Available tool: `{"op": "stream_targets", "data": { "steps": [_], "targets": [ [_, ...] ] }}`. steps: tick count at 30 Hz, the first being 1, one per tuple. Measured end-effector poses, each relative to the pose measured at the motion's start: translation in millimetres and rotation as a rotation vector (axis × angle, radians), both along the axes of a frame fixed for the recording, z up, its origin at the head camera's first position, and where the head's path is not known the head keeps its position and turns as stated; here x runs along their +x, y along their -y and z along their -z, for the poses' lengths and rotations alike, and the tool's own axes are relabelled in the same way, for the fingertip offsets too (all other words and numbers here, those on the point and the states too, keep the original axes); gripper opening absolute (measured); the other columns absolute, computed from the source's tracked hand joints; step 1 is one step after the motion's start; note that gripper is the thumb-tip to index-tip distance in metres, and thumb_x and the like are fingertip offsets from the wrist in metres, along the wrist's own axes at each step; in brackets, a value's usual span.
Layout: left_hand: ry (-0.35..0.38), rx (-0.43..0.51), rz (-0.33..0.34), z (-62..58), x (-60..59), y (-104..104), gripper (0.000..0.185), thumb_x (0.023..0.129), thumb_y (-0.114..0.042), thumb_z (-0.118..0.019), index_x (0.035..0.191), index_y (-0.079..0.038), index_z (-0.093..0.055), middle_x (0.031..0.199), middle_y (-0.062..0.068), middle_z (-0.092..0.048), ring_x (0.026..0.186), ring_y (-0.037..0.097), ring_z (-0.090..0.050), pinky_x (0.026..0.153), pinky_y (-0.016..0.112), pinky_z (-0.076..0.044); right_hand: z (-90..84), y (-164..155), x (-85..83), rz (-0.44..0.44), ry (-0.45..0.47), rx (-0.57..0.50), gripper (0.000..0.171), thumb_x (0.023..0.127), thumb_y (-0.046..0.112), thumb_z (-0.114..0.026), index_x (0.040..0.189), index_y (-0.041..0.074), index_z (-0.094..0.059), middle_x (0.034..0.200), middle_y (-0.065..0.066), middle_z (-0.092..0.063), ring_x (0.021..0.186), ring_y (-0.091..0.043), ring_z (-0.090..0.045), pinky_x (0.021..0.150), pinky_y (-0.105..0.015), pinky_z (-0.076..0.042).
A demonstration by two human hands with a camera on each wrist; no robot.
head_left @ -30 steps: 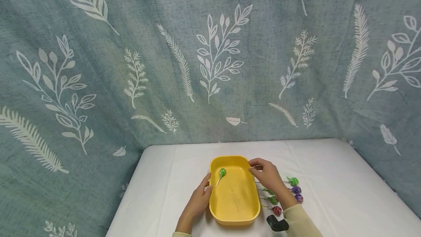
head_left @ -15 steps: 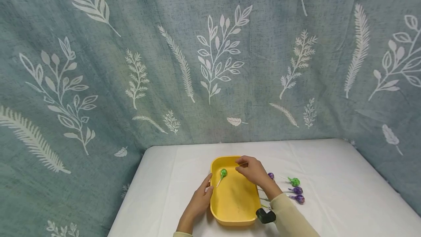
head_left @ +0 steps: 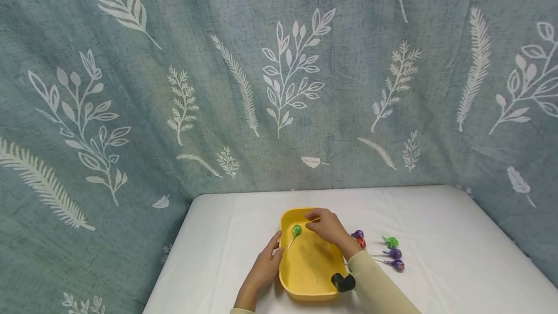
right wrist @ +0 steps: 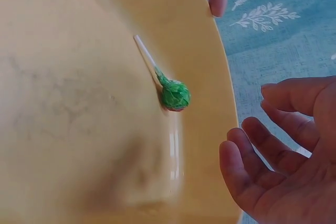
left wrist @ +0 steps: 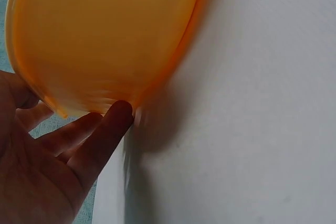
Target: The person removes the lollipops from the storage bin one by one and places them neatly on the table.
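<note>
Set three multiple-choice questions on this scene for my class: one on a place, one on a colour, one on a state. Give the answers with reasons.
1. Where does the green lollipop nearest the left hand lie?
A. On the floor
B. Inside the tray
C. In the left hand's palm

2. What colour is the tray?
A. Yellow
B. Blue
C. Black

3. What is the left hand doing?
A. Lifting a lollipop
B. Lying flat, far from the tray
C. Touching the tray's outer side with its fingers

Answers:
1 B: the head and right wrist views both show it lying on the tray's floor.
2 A: the tray is plainly yellow against the white table.
3 C: the left wrist view shows its fingertips against the tray's wall, holding nothing.
</note>
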State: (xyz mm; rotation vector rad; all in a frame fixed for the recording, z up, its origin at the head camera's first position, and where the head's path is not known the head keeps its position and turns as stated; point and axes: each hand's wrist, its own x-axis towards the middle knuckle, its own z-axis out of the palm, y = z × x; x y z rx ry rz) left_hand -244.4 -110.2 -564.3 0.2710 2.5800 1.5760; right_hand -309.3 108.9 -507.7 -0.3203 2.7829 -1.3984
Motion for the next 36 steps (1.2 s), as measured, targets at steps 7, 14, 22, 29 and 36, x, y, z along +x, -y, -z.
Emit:
{"op": "stream_targets", "data": {
  "steps": [7, 14, 22, 29, 36],
  "targets": [
    [-0.003, -0.001, 0.004, 0.9, -0.8, 0.7, 0.052, 0.108, -0.02, -0.045, 0.158, -0.014, -0.036, 0.139, 0.026, -0.054, 0.116, 0.041, -0.061, 0.1, 0.062, -0.045, 3.3, 11.7, -8.9, -0.024, 0.015, 0.029, 0.022, 0.092, 0.008, -0.072, 0.112, 0.001, -0.073, 0.109, -0.012, -0.071, 0.098, -0.028, -0.067, 0.081, -0.044, -0.058],
    [-0.015, 0.002, 0.009, -1.5, -1.0, 1.9, 0.052, 0.108, -0.02, -0.044, 0.158, -0.012, -0.036, 0.138, 0.027, -0.055, 0.118, 0.043, -0.06, 0.101, 0.063, -0.044, 12.3, 20.6, -17.3, -0.058, -0.014, 0.117, 0.02, 0.088, 0.004, -0.073, 0.107, -0.001, -0.075, 0.109, -0.014, -0.072, 0.106, -0.034, -0.065, 0.092, -0.05, -0.054],
    [-0.007, 0.009, 0.022, -1.3, -0.5, 2.5, 0.052, 0.108, -0.02, -0.045, 0.158, -0.013, -0.036, 0.138, 0.027, -0.055, 0.119, 0.043, -0.06, 0.099, 0.062, -0.046, 21.4, 30.6, -23.4, -0.087, 0.036, 0.132, 0.023, 0.087, 0.001, -0.072, 0.11, 0.0, -0.075, 0.116, -0.016, -0.071, 0.106, -0.032, -0.065, 0.088, -0.047, -0.055],
    [-0.01, 0.011, 0.02, -0.9, -0.7, 2.3, 0.052, 0.108, -0.019, -0.045, 0.158, -0.013, -0.036, 0.138, 0.026, -0.056, 0.122, 0.042, -0.058, 0.101, 0.062, -0.044, 26.8, 37.7, -23.6, -0.102, 0.029, 0.168, 0.022, 0.088, -0.005, -0.069, 0.109, -0.004, -0.075, 0.113, -0.017, -0.071, 0.106, -0.033, -0.064, 0.09, -0.048, -0.055],
    [-0.017, 0.003, 0.013, -0.9, -1.4, 2.1, 0.052, 0.107, -0.02, -0.045, 0.158, -0.014, -0.037, 0.137, 0.024, -0.057, 0.121, 0.039, -0.058, 0.102, 0.061, -0.044, 35.7, 39.5, -25.1, -0.055, 0.011, 0.206, 0.022, 0.084, -0.004, -0.068, 0.105, -0.002, -0.075, 0.105, -0.013, -0.072, 0.09, -0.025, -0.064, 0.085, -0.045, -0.057]
  ]
}}
